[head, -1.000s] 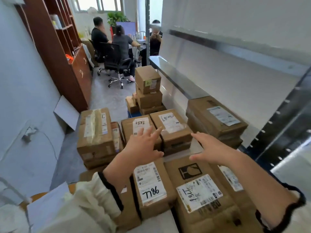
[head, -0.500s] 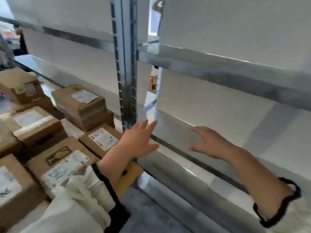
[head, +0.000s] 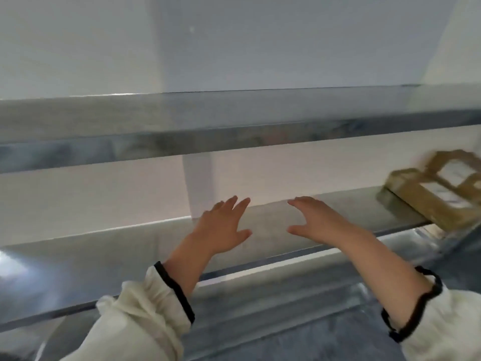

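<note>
Both my hands are stretched out in front of a metal rack. My left hand (head: 221,227) is open with fingers straight and holds nothing. My right hand (head: 316,220) is also open and empty, palm turned toward the left hand. Both hover over the bare middle shelf (head: 130,256) of the rack. A few brown cardboard parcels (head: 429,199) with white labels lie on that shelf at the far right, blurred by motion.
The upper shelf (head: 234,121) of the rack runs across the view above my hands. A white wall (head: 234,48) stands behind the rack. A lower metal surface (head: 286,321) shows below the shelf edge.
My view has swung right, away from the stacked parcels and the rack upright, onto a bare shelf. Both hands stay open and empty, now closer together.
</note>
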Tool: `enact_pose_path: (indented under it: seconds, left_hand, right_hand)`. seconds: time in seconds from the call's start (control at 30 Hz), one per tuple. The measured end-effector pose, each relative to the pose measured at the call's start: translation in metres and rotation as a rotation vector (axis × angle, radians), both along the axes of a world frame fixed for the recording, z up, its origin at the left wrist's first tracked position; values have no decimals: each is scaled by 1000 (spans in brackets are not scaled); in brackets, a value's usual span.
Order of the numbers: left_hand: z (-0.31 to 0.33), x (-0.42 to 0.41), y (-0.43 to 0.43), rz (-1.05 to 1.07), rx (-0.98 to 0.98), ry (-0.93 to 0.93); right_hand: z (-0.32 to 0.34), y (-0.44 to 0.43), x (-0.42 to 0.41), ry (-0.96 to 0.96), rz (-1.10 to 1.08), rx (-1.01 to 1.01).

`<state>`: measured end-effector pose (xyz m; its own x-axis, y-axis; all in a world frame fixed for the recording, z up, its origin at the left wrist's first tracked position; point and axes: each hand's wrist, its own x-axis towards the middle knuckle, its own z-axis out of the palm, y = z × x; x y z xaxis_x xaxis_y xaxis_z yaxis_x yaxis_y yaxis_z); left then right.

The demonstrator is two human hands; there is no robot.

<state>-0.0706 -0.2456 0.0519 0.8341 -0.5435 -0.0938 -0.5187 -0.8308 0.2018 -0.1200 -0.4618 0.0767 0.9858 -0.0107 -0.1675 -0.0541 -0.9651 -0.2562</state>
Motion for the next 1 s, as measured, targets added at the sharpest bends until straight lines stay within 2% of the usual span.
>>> enact_pose_path:
  seconds: [0.27, 0.4, 0.53, 0.8, 1.0]
  left_hand:
    - [-16, 54, -130, -312, 5, 10]
    - [-39, 47, -179, -436, 20, 130]
    - [-54, 44, -242, -531, 43, 145]
    - [-66, 40, -408, -566, 58, 127]
    - [-70, 34, -543, -449, 82, 175]
  right_hand:
    - [-13, -112, -4, -5, -334, 110]
    - [-25, -164, -25, -20, -543, 250]
    - [-33, -231, -53, -62, -713, 276]
    - [-47, -396, -92, -99, -869, 288]
    - [-64, -524, -87, -121, -823, 395]
